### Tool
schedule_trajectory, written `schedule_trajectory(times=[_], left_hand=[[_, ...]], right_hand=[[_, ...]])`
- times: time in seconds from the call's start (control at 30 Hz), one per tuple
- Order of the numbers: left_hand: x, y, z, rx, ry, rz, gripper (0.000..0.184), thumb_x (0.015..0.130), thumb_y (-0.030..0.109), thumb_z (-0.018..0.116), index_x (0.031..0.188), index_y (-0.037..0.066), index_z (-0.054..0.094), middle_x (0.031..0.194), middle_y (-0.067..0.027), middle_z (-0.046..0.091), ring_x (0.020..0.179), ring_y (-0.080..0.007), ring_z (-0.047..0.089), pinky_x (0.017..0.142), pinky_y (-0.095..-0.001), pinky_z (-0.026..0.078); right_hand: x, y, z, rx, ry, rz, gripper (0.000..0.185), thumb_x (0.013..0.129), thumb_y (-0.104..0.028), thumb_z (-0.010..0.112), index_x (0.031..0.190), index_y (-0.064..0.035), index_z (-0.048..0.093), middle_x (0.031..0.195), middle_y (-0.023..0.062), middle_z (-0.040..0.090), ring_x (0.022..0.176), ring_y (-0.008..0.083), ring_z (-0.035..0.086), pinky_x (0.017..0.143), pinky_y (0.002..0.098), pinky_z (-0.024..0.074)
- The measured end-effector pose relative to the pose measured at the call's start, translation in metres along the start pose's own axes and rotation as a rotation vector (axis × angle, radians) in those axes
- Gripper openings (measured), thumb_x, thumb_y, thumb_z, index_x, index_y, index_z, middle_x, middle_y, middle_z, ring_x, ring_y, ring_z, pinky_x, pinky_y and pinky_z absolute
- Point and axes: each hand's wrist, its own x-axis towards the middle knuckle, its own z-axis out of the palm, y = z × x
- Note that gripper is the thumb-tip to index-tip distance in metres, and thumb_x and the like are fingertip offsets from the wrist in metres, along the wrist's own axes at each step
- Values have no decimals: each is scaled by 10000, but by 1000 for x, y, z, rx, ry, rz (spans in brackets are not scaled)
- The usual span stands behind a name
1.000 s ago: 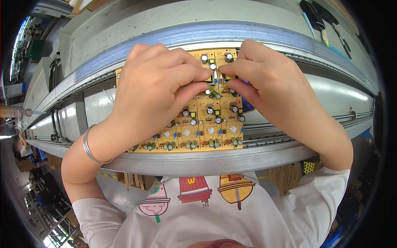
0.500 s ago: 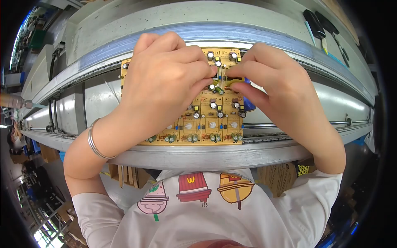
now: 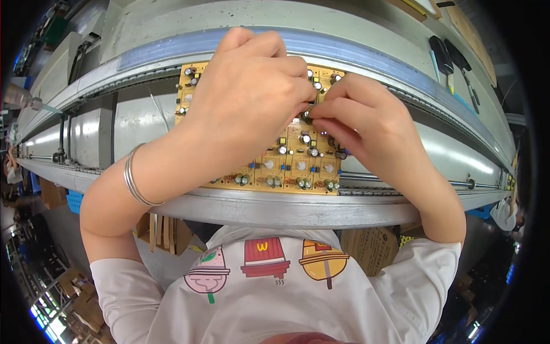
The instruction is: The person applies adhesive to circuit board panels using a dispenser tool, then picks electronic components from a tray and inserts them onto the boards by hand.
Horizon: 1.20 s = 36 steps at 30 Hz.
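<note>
A yellow-brown circuit board panel (image 3: 294, 141) lies across the conveyor rails, carrying rows of capacitors, white round parts and small blue parts. Over its upper middle is my left hand (image 3: 246, 97), its thumb and fingertips pinched together close to the board's surface. My right hand (image 3: 369, 117) comes in from the right, thumb and index finger closed near a dark capacitor (image 3: 305, 115). The two sets of fingertips almost meet. Whatever sits between the fingers of either hand is too small or covered to name. My left hand and forearm hide much of the panel's left part.
A metal front rail (image 3: 275, 209) runs between my body and the panel. Behind lies a rail with bluish film (image 3: 366, 51). Black-handled tools (image 3: 450, 63) rest at the upper right. A nozzle-like fitting (image 3: 35, 103) sticks in from the left. Cardboard boxes (image 3: 366, 249) stand below.
My right hand has moved left, closer to my left fingertips. A dark piece with a yellowish edge seen at its fingers before no longer shows. The view has shifted slightly.
</note>
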Motion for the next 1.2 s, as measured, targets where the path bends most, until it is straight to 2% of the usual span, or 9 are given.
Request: schedule_trajectory(times=[0.2, 0.3, 0.47, 0.6, 0.73, 0.87, 1.0, 1.1, 1.2], left_hand=[[6, 4, -3, 102, 112, 51, 107, 819, 148, 688, 731, 114, 739, 781, 22, 663, 914, -203, 598, 874, -368, 416], [5, 9, -12, 91, -69, 11, 97, 797, 162, 784, 889, 136, 769, 910, 25, 698, 938, -207, 607, 887, -385, 439], [19, -8, -30, 25, -63, 39, 120, 820, 139, 771, 939, 150, 777, 960, 0, 694, 925, -224, 618, 846, -379, 476], [72, -95, -50, 213, 529, 26, 222, 839, 148, 740, 1054, 100, 769, 971, -80, 694, 942, -279, 659, 837, -400, 546], [133, -224, -24, 304, 372, -415, 286, 824, 179, 794, 1104, 123, 771, 1014, -71, 713, 958, -290, 670, 857, -391, 537], [139, -228, -35, 200, 291, -331, 179, 887, 150, 737, 1009, 31, 682, 969, -196, 689, 933, -373, 682, 843, -444, 550], [153, -239, -30, 210, 280, -432, 154, 858, 154, 741, 954, 43, 692, 1013, -203, 703, 986, -403, 677, 863, -479, 540], [150, -226, -32, 318, 298, -389, 156, 849, 152, 742, 931, 41, 669, 1009, -198, 717, 978, -408, 680, 852, -483, 541], [142, -221, -36, 303, 374, -309, 175, 865, 137, 749, 940, 32, 631, 1005, -181, 709, 936, -391, 688, 827, -466, 551]], right_hand=[[1, 0, -33, -72, 52, 79, 149, 806, -44, 798, 941, -48, 736, 893, 73, 644, 818, 260, 653, 709, 359, 539], [15, 12, -67, -148, 108, 104, 126, 841, -75, 786, 953, -47, 737, 908, 75, 657, 830, 253, 663, 719, 355, 547], [56, 72, -118, -277, 217, 297, 193, 924, -150, 741, 1095, -64, 763, 986, 70, 736, 854, 162, 661, 747, 321, 533], [96, 182, -138, -425, 275, 414, 424, 943, -196, 724, 1353, -115, 655, 1142, 91, 748, 1028, 205, 705, 870, 351, 562], [125, 230, -135, -442, 179, 469, 446, 947, -207, 723, 1376, -121, 635, 1215, 133, 723, 1076, 242, 705, 915, 382, 560], [141, 231, -129, -489, 159, 519, 414, 950, -148, 717, 1350, -72, 642, 1280, 142, 691, 1096, 227, 698, 937, 345, 558], [133, 213, -123, -826, 216, 420, 259, 962, -179, 714, 1114, -8, 592, 1062, 172, 705, 935, 291, 707, 830, 409, 566], [126, 180, -121, -539, 426, 227, 228, 940, -160, 729, 1071, -1, 631, 1015, 183, 700, 895, 305, 704, 804, 381, 569], [102, 82, -107, -149, 524, 430, 232, 920, -139, 729, 1091, 6, 666, 994, 210, 708, 919, 336, 702, 829, 382, 567]])
